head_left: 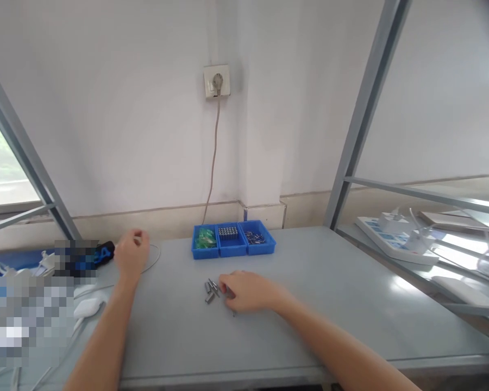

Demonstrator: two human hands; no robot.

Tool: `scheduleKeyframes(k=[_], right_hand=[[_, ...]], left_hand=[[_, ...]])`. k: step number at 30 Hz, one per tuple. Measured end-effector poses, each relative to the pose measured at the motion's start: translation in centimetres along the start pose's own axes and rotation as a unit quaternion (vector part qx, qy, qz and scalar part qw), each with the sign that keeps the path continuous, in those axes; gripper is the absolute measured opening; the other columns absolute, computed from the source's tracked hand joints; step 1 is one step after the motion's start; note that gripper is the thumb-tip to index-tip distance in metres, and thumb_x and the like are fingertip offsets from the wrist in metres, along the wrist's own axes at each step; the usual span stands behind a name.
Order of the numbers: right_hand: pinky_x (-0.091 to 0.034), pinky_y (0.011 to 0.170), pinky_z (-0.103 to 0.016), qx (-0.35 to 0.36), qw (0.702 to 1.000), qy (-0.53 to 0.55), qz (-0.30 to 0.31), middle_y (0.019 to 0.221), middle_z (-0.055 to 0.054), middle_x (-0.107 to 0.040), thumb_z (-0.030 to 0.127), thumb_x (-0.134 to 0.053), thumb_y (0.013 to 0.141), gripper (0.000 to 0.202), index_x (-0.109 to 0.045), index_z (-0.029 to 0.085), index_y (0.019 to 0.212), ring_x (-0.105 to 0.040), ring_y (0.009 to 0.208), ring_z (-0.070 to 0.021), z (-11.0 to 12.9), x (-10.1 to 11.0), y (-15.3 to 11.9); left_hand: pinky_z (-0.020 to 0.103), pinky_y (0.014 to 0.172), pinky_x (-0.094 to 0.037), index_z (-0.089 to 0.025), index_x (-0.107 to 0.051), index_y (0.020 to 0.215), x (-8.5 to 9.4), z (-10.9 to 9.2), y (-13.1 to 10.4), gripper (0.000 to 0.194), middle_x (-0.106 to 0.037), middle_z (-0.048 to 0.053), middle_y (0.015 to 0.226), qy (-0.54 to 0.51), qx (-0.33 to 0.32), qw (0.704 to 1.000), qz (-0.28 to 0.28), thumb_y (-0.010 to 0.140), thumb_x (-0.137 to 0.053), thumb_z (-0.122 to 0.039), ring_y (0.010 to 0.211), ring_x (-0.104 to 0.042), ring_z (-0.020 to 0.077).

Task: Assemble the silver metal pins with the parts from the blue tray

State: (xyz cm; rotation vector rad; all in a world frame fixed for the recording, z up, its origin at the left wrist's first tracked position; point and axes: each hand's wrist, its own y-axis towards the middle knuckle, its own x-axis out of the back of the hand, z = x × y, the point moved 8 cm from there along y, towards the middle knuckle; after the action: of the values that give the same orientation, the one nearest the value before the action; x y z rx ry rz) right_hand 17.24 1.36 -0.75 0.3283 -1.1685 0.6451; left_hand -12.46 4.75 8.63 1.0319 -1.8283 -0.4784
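Note:
Several small metal parts (212,290), some thick cylinders and some thin pins, lie in a loose group on the grey table. My right hand (244,291) is at their right side, palm down, its fingers curled together low over the table; whatever they hold is too small to make out. A tiny dark piece shows just below that hand. My left hand (132,251) is raised near the table's left back, fingers curled in, beside a thin white cable; its grip cannot be made out. Behind the parts stand three joined blue bins (233,251) with green bags, upright metal cylinders and loose metal pins.
White cables and an adapter (88,308) lie at the left, near a dark object (104,253). Grey metal frame posts (361,114) rise on both sides. A power strip (395,241) lies on the right shelf. A plugged wall socket (217,81) sits behind the table.

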Motion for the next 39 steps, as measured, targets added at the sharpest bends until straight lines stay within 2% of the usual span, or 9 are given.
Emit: scheduleKeyframes(k=[4, 6, 9, 15, 18, 21, 27, 33, 39], right_hand=[[-0.031, 0.06, -0.027, 0.024, 0.999, -0.023, -0.015, 0.095, -0.007, -0.062, 0.017, -0.051, 0.074, 0.026, -0.057, 0.022, 0.098, -0.057, 0.086, -0.0234, 0.2, 0.0, -0.1], [-0.03, 0.061, -0.027, 0.029, 0.998, -0.043, -0.034, 0.095, -0.008, -0.062, 0.013, -0.048, 0.074, 0.028, -0.057, 0.021, 0.099, -0.057, 0.086, -0.0233, 0.3, 0.4, -0.2], [-0.03, 0.061, -0.027, 0.013, 0.998, -0.051, -0.039, 0.094, -0.009, -0.061, 0.015, -0.049, 0.075, 0.025, -0.057, 0.02, 0.099, -0.057, 0.086, -0.0233, 0.0, 0.7, -0.2], [-0.03, 0.059, -0.025, 0.021, 0.999, -0.043, -0.012, 0.094, -0.007, -0.061, 0.011, -0.051, 0.07, 0.037, -0.056, 0.022, 0.105, -0.056, 0.085, -0.0215, -0.7, 0.3, -0.4], [-0.031, 0.06, -0.025, 0.034, 0.997, -0.061, -0.017, 0.094, -0.007, -0.062, 0.008, -0.051, 0.069, 0.038, -0.059, 0.02, 0.104, -0.056, 0.085, -0.0213, -0.6, 0.1, -0.4], [-0.034, 0.062, -0.025, 0.061, 0.996, -0.059, -0.027, 0.093, -0.007, -0.065, 0.007, -0.05, 0.067, 0.036, -0.063, 0.019, 0.099, -0.057, 0.084, -0.0205, -0.1, 0.5, -0.1], [-0.043, 0.07, -0.026, 0.106, 0.985, 0.095, -0.095, 0.082, -0.004, -0.067, 0.009, -0.054, 0.068, 0.023, -0.07, 0.017, 0.081, -0.059, 0.075, -0.0159, 0.6, 4.6, -0.4], [-0.048, 0.077, -0.034, 0.102, 0.876, 0.426, -0.203, 0.083, -0.005, -0.066, 0.045, -0.066, 0.073, 0.026, -0.067, 0.02, 0.081, -0.06, 0.08, -0.0184, -2.4, 8.9, -1.8], [-0.048, 0.065, -0.031, 0.078, 0.75, 0.558, -0.347, 0.061, 0.001, -0.042, 0.062, -0.05, 0.082, 0.04, -0.043, 0.024, 0.07, -0.049, 0.067, -0.0157, -6.1, 10.8, -3.0]], left_hand=[[0.026, 0.07, -0.046, -0.019, -0.062, 0.081, -1.1, -7.2, -4.0, 0.025, -0.064, 0.003, 0.071, -0.13, -0.186, 0.971, 0.077, 0.085, -0.045, -0.036, 0.062, -0.057, 0.014], [0.024, 0.063, -0.044, -0.019, -0.063, 0.078, -2.2, -10.4, -5.9, 0.025, -0.063, 0.001, 0.066, -0.187, -0.248, 0.935, 0.171, 0.085, -0.046, -0.037, 0.056, -0.054, 0.012], [0.023, 0.059, -0.042, -0.019, -0.062, 0.075, -2.3, -13.2, -6.3, 0.025, -0.059, -0.001, 0.059, -0.235, -0.239, 0.922, 0.197, 0.086, -0.048, -0.036, 0.052, -0.05, 0.0107], [0.023, 0.058, -0.041, -0.018, -0.061, 0.078, -2.1, -14.1, -6.7, 0.026, -0.061, 0.0, 0.062, -0.266, -0.213, 0.928, 0.152, 0.088, -0.045, -0.035, 0.055, -0.051, 0.0111], [0.024, 0.062, -0.04, -0.019, -0.062, 0.077, -3.4, -14.1, -8.9, 0.022, -0.064, 0.001, 0.068, -0.213, -0.299, 0.909, 0.197, 0.087, -0.046, -0.031, 0.058, -0.053, 0.0119], [0.025, 0.06, -0.039, -0.02, -0.062, 0.08, -4.9, -13.1, -9.7, 0.022, -0.064, 0.001, 0.069, -0.174, -0.297, 0.907, 0.242, 0.088, -0.045, -0.031, 0.06, -0.054, 0.0132], [0.026, 0.065, -0.04, -0.02, -0.063, 0.084, -5.4, -12.7, -9.5, 0.023, -0.066, 0.001, 0.072, -0.174, -0.268, 0.913, 0.254, 0.088, -0.046, -0.034, 0.064, -0.055, 0.0147], [0.025, 0.062, -0.039, -0.021, -0.063, 0.083, -5.4, -13.3, -10.3, 0.021, -0.065, 0.0, 0.07, -0.175, -0.266, 0.905, 0.281, 0.088, -0.046, -0.032, 0.061, -0.054, 0.014], [0.025, 0.057, -0.037, -0.022, -0.064, 0.083, -6.0, -13.4, -10.9, 0.021, -0.066, 0.0, 0.071, -0.168, -0.265, 0.895, 0.318, 0.087, -0.046, -0.03, 0.06, -0.054, 0.0139]])
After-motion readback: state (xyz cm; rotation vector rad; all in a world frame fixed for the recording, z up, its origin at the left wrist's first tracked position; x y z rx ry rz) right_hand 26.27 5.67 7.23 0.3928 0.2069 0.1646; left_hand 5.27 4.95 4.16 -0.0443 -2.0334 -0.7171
